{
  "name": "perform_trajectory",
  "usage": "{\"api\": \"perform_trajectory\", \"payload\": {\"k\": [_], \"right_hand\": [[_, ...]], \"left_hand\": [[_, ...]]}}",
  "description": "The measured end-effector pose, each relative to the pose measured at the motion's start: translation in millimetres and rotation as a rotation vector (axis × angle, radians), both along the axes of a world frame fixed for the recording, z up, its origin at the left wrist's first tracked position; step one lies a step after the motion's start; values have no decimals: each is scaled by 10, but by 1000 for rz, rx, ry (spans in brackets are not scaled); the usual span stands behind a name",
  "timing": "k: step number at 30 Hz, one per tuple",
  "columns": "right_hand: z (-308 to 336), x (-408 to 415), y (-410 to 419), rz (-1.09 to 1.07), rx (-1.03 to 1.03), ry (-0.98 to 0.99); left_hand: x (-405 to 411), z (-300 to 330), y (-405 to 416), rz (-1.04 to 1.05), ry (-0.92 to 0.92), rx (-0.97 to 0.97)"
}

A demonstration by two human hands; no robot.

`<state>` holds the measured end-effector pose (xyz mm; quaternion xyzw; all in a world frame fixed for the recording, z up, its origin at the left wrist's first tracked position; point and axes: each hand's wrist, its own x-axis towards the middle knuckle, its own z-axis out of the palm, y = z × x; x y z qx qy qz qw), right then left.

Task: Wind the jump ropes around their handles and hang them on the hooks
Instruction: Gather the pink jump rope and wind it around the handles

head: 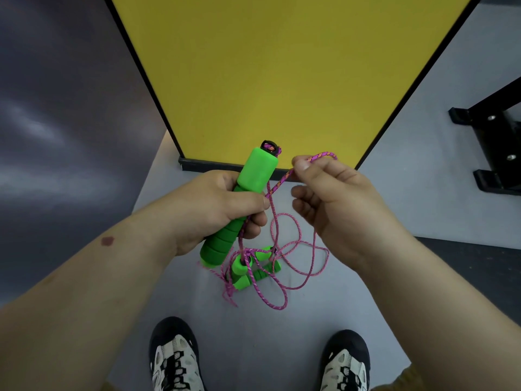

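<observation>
Jump rope handle [248,193], bright green foam with a black cap at its top end, sits in my left hand [222,206], fingers curled round its ribbed middle so that the smooth upper block sticks out above my thumb and the lower end pokes out below my palm. My right hand [335,198] pinches the pink braided cord [277,187] between thumb and forefinger, just right of the handle's top; a short loop of it arches over my knuckles. From the pinch the cord slants down to my left thumb, then drops along the handle. Below my hands the rest of the cord hangs in loose loops down to the grey floor [253,334]. More green handles [248,270] lie there in a small heap, tangled with cord, between my hands and my shoes [176,359]. A yellow panel [282,66] with a black edge stands straight ahead, and a black metal frame [496,136] is off to the right.
</observation>
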<state>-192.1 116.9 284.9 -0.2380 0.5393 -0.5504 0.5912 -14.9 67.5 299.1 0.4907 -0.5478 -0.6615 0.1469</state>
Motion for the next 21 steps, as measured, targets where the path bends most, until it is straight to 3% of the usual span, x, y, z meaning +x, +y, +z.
{"api": "perform_trajectory", "payload": {"k": [5, 16, 21], "right_hand": [[-45, 117, 55, 176, -14, 114], [40, -74, -38, -136, -65, 78], [39, -105, -43, -153, -40, 9]], "left_hand": [[-5, 4, 0, 1, 15, 1], [23, -10, -19, 8, 23, 12], [22, -7, -16, 1, 8, -1]]}}
